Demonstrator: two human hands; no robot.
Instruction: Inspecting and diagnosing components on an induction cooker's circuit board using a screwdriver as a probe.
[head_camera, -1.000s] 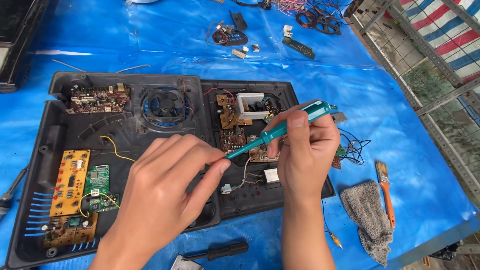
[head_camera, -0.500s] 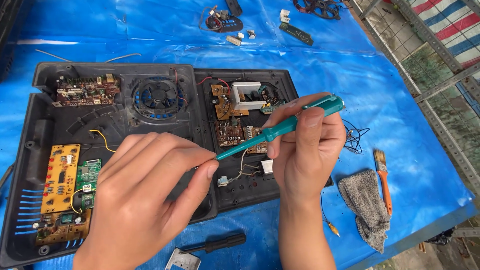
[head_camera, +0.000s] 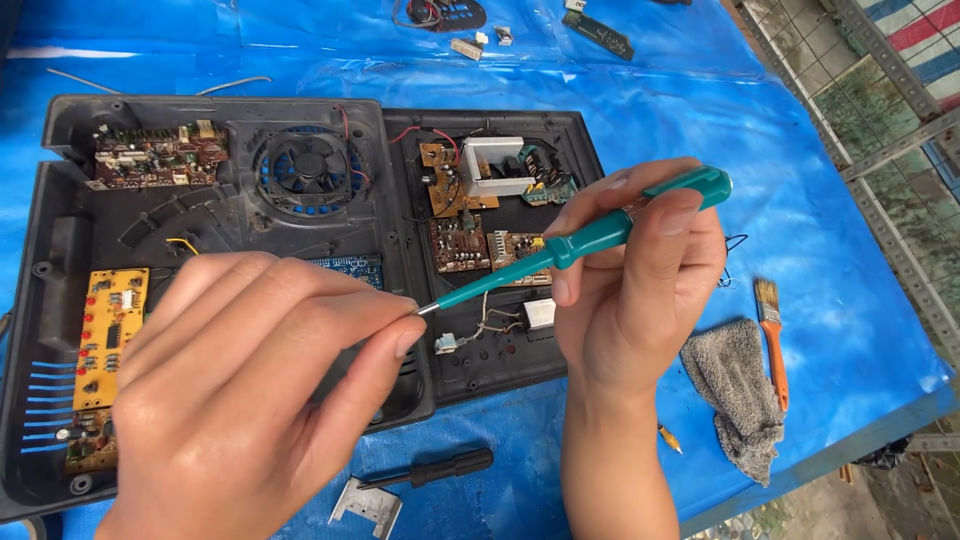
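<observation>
- Right hand (head_camera: 635, 300) wrapped round the handle of a teal screwdriver (head_camera: 580, 243), thumb on top near the butt end, held slanted in the middle of the frame
- Left hand (head_camera: 250, 390) pinched narrow on the screwdriver's metal tip, fingertips (head_camera: 405, 335) right at the point, so both hands on the same tool, hovering over the work
- Underneath, a big black plastic case (head_camera: 60, 260) lying wide open across the left and centre of the frame, insides fully exposed
- Opening-up part looks done: cover off, fan (head_camera: 305, 170) at upper centre, green board (head_camera: 160, 155) at upper left, yellow board (head_camera: 105, 335) at far left, small brown boards (head_camera: 470, 215) plus a white block (head_camera: 495, 165) in the right half
- Boards all seem in their seats though, wires on, so pulling or fixing anything looks not yet started, just a guess from how it lies
- Screwdriver tip not on any screw right now, hanging above the gap between the two case halves, just left of a loose little white part (head_camera: 540, 313) on wires
- Second black-handled screwdriver (head_camera: 440, 468) on the blue tarp (head_camera: 700, 110) at bottom centre, beside a bent metal bracket (head_camera: 367, 505)
- Grey rag (head_camera: 735, 395) and orange-handled brush (head_camera: 772, 335) at lower right, well apart from the hands
- Few small bits up at the top edge, too small to tell
</observation>
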